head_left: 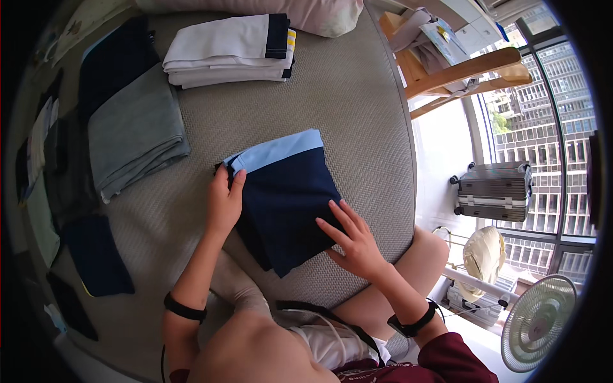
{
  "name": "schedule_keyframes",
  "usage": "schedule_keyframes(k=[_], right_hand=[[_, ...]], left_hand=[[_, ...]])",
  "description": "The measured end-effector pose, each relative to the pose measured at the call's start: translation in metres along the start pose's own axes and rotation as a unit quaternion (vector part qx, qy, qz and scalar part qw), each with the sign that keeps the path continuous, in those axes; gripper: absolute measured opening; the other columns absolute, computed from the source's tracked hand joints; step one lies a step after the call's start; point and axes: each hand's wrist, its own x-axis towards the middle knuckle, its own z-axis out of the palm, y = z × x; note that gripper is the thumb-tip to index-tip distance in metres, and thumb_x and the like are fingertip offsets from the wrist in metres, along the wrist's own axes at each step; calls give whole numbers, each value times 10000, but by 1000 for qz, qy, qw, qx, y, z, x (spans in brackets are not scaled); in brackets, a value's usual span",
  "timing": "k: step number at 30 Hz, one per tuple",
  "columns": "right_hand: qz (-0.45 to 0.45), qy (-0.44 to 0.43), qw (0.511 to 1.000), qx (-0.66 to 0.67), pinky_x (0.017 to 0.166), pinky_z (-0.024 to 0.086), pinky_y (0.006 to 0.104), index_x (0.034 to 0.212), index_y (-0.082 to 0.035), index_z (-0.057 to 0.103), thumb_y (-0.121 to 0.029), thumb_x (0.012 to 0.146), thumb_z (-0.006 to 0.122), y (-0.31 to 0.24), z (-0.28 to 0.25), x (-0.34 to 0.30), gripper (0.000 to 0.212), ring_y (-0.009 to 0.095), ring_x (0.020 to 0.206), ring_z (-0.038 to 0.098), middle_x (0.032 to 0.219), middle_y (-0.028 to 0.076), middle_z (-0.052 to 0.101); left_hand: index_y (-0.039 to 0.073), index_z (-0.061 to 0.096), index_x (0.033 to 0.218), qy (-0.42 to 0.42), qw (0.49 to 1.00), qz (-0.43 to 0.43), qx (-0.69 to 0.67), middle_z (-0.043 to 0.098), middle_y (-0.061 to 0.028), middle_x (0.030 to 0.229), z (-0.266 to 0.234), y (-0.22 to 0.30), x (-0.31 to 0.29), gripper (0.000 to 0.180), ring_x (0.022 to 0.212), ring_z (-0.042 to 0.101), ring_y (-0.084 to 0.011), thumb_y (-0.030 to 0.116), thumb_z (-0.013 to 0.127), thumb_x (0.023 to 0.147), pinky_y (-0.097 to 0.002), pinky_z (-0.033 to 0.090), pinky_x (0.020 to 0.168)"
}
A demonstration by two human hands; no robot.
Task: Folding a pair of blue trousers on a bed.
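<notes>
A folded navy garment [290, 204] with a light blue band along its far edge lies on the grey woven mattress in front of me. My left hand [227, 199] pinches its far left corner, thumb on top and the other fingers partly hidden under the layers. Spread fingers of my right hand [354, 241] rest on the garment's right side. Its near edge hangs in uneven layers, with a darker layer showing at the left.
White folded clothes [223, 48] with navy trim are stacked at the far side. Grey folded cloth [137, 137] and navy clothes [99, 255] lie to the left. Beyond the mattress's right edge stand a wooden chair [463, 73], a suitcase [491, 191] and a fan [539, 324].
</notes>
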Motion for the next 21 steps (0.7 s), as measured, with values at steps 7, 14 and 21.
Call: schedule_keyframes(k=[7, 14, 21], right_hand=[[60, 66, 986, 141, 666, 486, 382, 956, -73, 518, -10, 602, 670, 37, 6, -4, 390, 291, 807, 563, 942, 121, 489], [-81, 83, 993, -23, 520, 435, 372, 803, -99, 515, -38, 580, 611, 66, 45, -33, 250, 248, 678, 500, 750, 71, 432], [-98, 28, 995, 5, 663, 376, 351, 748, -110, 537, -91, 653, 632, 38, 3, -13, 136, 235, 738, 476, 773, 49, 458]], left_hand=[[-11, 545, 1020, 11, 999, 18, 46, 556, -93, 679, 6, -14, 2, 313, 568, 516, -163, 288, 508, 933, -308, 420, 561], [39, 567, 969, -31, 962, -207, -178, 483, 36, 647, 2, 9, 3, 235, 490, 467, -32, 267, 554, 914, -201, 384, 355], [21, 566, 882, -9, 983, -167, -78, 510, 13, 593, -22, -12, -8, 224, 421, 468, -65, 243, 545, 908, -230, 420, 357]])
